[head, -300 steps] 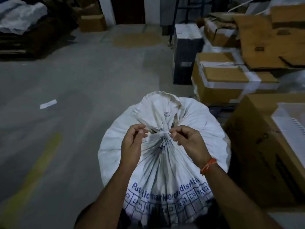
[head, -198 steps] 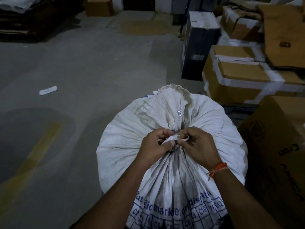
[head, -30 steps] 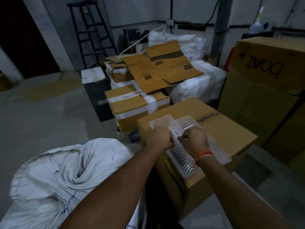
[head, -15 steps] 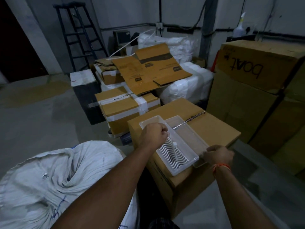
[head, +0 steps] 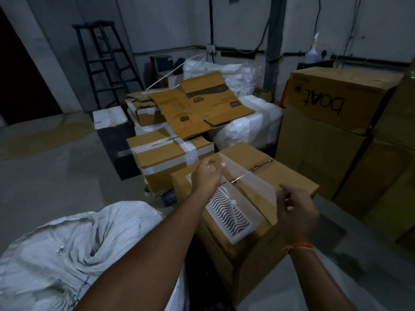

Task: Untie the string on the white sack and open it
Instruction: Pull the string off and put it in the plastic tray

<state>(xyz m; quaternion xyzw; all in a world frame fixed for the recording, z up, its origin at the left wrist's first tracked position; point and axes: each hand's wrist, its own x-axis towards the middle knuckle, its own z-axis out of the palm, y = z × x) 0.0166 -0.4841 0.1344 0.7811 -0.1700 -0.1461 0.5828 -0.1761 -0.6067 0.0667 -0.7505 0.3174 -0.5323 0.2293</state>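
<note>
The white sack (head: 74, 250) lies at the lower left, its neck loose and crumpled, a metal eyelet showing and no string around it. Both my hands are away from it, over a white ribbed plastic tray (head: 226, 218) on a cardboard box (head: 289, 176). A short white strip (head: 232, 202) lies in the tray. A clear plastic lid (head: 249, 178) is tilted above the tray. My left hand (head: 207, 176) grips its far-left edge and my right hand (head: 296, 209) pinches its near-right corner.
Taped cardboard boxes (head: 166, 153) and a black box (head: 112, 135) stand behind the tray's box. Tall cartons (head: 336, 113) rise on the right. A dark stepladder (head: 105, 61) leans at the back wall. Bare concrete floor (head: 56, 171) spreads to the left.
Ten seconds ago both hands worked the string at the sack's neck. Since then I turned right to the tray; in the last half second both hands took up the clear lid and lifted it.
</note>
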